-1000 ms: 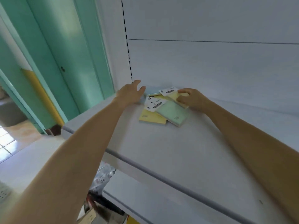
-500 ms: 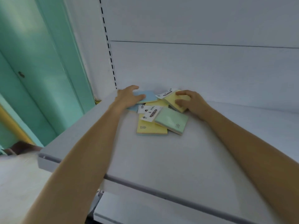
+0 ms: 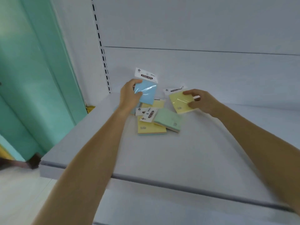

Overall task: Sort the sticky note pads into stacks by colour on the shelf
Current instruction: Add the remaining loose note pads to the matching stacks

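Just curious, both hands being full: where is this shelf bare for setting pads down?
Bare shelf lies between the pile and the front edge, and right of the right hand holding a yellow pad. Crowded: the back, where the green pad overlaps others beneath the blue pad in the left hand.

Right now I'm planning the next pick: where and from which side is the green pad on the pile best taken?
Pinch the green pad across its near-right corner, coming from the right. It lies on top, that thick edge bare toward the shelf, while white header cards crowd its left side and it overlaps the bottom yellow pad.
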The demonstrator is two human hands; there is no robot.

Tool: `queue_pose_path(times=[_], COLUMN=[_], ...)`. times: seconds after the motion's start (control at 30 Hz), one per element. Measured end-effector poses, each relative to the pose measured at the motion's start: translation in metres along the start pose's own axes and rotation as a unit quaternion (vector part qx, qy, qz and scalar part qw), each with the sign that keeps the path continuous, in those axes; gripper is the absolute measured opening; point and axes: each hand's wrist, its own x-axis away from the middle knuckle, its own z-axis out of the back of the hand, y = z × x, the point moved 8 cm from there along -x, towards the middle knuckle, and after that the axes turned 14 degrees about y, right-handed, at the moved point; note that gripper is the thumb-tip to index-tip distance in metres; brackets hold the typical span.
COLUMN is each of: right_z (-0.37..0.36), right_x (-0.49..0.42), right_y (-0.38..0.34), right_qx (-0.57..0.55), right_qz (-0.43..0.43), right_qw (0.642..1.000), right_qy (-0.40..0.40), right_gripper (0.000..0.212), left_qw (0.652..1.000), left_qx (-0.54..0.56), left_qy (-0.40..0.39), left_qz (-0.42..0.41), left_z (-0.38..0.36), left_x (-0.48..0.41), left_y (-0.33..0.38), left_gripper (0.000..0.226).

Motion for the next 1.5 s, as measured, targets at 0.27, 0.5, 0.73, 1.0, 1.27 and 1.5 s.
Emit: queue_pose_path(times=[0.27, 0.5, 0.73, 1.0, 1.27, 1.5], right_z=[0.067, 0.157, 0.279, 0.416, 0.51, 0.532], right_x=[0.044, 0.098, 0.178, 0.259, 0.274, 0.204], right_y=[0.017, 0.042, 0.098, 0.167, 0.219, 0.225], right_qx=[-0.08, -0.158, -0.136, -0.116, -0.14, -0.152], right_qz=[-0.063, -0.096, -0.129, -0.161, -0.173, -0.136], right_qw=[0.991, 0.97, 0.96, 0.952, 0.936, 0.94], right_qy=[0.081, 0.157, 0.21, 0.234, 0.272, 0.272], right_gripper=[0.054, 0.054, 0.055, 0.055, 0.053, 0.052], left_qw=[0.993, 0.968, 0.948, 0.936, 0.942, 0.945], left_qx=[0.121, 0.207, 0.228, 0.247, 0.241, 0.265], left_qy=[-0.006, -0.128, -0.183, -0.193, -0.172, -0.078], left_qz=[0.004, 0.068, 0.127, 0.16, 0.158, 0.174], left_z=[-0.02, -0.097, -0.183, -0.264, -0.326, -0.355], left_x=[0.018, 0.073, 0.163, 0.268, 0.3, 0.264], left_y=[0.047, 0.122, 0.184, 0.27, 0.341, 0.345], left_gripper=[0.042, 0.046, 0.047, 0.047, 0.048, 0.045])
